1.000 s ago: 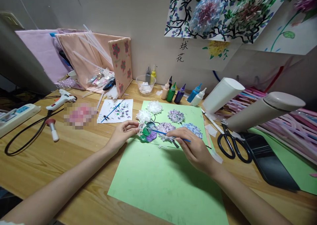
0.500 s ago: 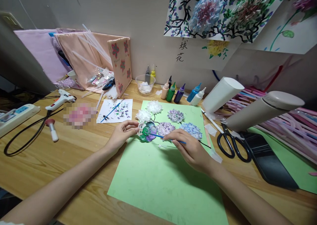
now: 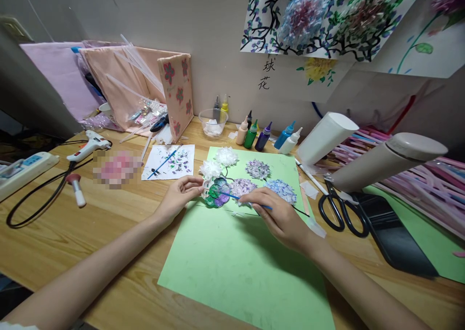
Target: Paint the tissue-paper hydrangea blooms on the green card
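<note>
My right hand (image 3: 278, 212) is closed around a thin blue paintbrush (image 3: 229, 195), its tip over a small scalloped paint palette (image 3: 219, 201). Green and purple paint cover much of the palette. My left hand (image 3: 185, 189) pinches the palette's pale left edge between thumb and fingers. Beneath lies a large sheet of green paper (image 3: 240, 267). On its upper part are two white fluffy flowers (image 3: 225, 156), a greyish-purple flower (image 3: 257, 169), a lilac flower (image 3: 242, 188) partly covered by my right hand, and a blue flower (image 3: 281, 192).
Several paint bottles (image 3: 263, 136) and a clear bowl (image 3: 213, 126) stand by the wall. Black-handled scissors (image 3: 343, 211) lie right of the green sheet. At left are a paint-spotted white paper (image 3: 181, 161) with another brush, a glue gun (image 3: 89, 146) and a power strip (image 3: 29, 172).
The brush tip has shifted slightly left across the palette, toward the green paint. My left hand and the palette stay nearly where they were.
</note>
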Tool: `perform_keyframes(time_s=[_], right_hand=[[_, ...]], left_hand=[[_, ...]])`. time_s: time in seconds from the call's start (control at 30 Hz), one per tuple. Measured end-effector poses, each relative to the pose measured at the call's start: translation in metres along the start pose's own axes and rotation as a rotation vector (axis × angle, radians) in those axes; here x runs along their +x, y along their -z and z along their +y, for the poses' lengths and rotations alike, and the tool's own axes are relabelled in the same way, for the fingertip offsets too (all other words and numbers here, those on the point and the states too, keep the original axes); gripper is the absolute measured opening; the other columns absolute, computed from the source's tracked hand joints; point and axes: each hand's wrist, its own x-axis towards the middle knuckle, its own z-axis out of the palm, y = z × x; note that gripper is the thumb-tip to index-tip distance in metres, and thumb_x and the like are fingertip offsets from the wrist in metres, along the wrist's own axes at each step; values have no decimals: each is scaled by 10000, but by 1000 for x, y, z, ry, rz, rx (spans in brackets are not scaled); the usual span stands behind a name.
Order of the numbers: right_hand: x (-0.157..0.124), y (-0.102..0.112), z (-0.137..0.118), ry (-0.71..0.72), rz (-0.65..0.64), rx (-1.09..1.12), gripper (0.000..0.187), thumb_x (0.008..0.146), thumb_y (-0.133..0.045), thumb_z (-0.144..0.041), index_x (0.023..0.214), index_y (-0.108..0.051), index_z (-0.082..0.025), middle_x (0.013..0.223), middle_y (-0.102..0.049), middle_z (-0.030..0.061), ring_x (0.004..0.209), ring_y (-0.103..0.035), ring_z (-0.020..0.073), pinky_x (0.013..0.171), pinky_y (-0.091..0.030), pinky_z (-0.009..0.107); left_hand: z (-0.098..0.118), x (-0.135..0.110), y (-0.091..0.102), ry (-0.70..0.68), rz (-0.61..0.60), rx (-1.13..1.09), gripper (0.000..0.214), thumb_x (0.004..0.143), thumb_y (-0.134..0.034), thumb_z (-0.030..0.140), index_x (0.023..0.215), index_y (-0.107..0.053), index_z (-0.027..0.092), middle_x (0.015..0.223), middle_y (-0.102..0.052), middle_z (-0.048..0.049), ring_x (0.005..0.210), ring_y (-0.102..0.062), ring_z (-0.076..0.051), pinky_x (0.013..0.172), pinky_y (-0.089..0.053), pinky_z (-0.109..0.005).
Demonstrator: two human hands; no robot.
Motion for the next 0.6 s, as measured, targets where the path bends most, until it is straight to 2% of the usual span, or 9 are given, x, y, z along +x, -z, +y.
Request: perform_keyframes(time_s=[0.2, 0.33, 0.47, 0.6], right_hand=[[0, 0, 1, 9, 41, 6, 226, 937, -389, -168, 1074, -566, -200, 941, -662, 68, 928, -597, 168, 785, -513, 303], [0, -1, 0, 12, -5, 18, 221, 935, -392, -164, 1051, -577, -200, 936, -655, 72, 926, -595, 170, 781, -513, 303], [0, 0, 0, 21, 36, 5, 226, 934, -391, -164, 1074, -564, -204, 939, -658, 73, 924, -593, 175, 779, -515, 312], [1, 0, 0, 19, -12, 16, 227, 936, -386, -169, 1055, -576, -203, 939, -658, 74, 929, -594, 173, 783, -517, 308]], left_hand=[[1, -1, 0, 5, -1, 0, 421, 644, -784, 371, 950, -626, 128, 947, -693, -93, 936, -633, -237, 876, -483, -374], [0, 0, 0, -8, 4, 5, 434, 635, -788, 381, 952, -630, 131, 945, -696, -98, 936, -635, -248, 873, -489, -394], [0, 0, 0, -14, 7, 10, 434, 625, -794, 386, 943, -637, 136, 927, -702, -94, 921, -642, -248, 867, -495, -398], [0, 0, 0, -7, 2, 0, 414, 640, -789, 365, 947, -634, 136, 939, -702, -91, 923, -640, -235, 865, -495, -376]])
